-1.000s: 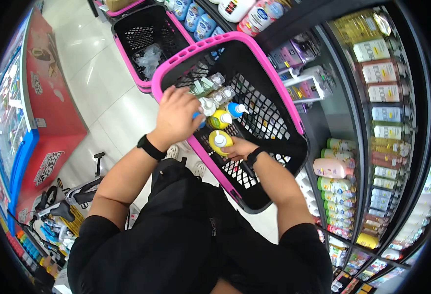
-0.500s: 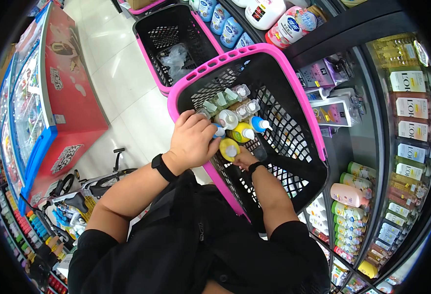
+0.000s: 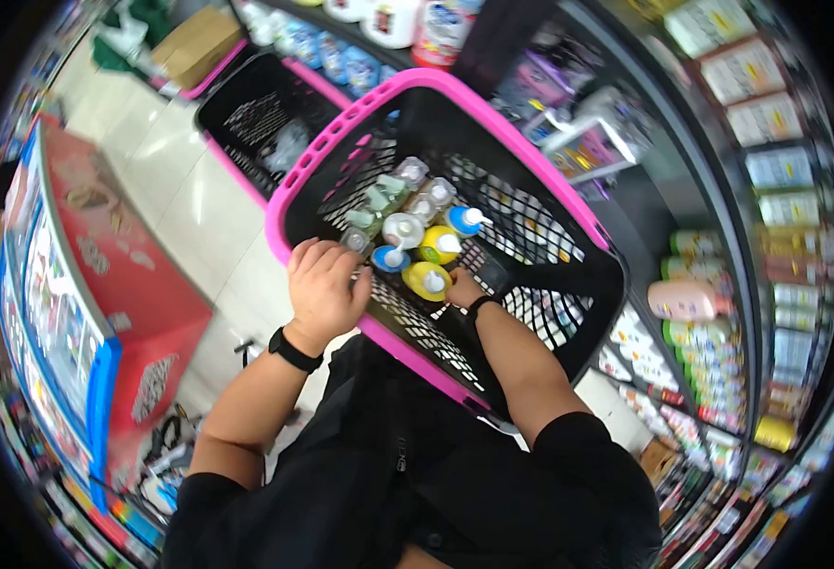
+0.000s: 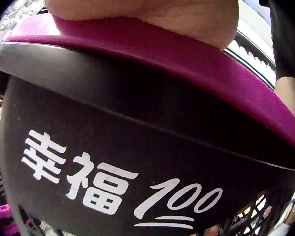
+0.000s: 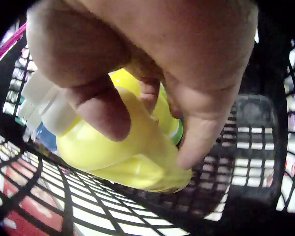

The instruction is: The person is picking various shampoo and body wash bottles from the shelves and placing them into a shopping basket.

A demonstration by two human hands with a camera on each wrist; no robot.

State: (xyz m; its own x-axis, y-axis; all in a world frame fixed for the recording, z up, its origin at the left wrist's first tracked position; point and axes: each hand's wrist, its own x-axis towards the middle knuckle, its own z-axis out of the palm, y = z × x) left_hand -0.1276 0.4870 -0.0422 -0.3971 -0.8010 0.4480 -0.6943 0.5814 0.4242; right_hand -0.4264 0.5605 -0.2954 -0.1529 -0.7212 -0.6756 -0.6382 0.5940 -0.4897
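Inside a black basket with a pink rim [image 3: 531, 152], my right hand [image 3: 464, 287] grips a yellow bottle [image 3: 426, 282] with a white pump top. The right wrist view shows thumb and fingers of that hand [image 5: 152, 64] around the tilted yellow bottle [image 5: 137, 167]. Beside it stand another yellow bottle [image 3: 439, 245], a blue-topped bottle [image 3: 390, 258] and several clear or pale bottles. My left hand [image 3: 327, 289] rests on the rim at the near left corner, its palm on the pink edge [image 4: 187, 64] in the left wrist view; its fingertips are partly hidden.
A second black and pink basket [image 3: 237, 109] holding clear plastic stands behind on the left. Shelves with bottles [image 3: 687, 301] line the right side. A red and blue freezer [image 3: 104, 209] stands at the left, with a bicycle partly in view below.
The head view has shifted and turned. My left hand has slid back along the rim, away from the bottles. The held yellow bottle sits slightly closer to the others, still in my right hand.
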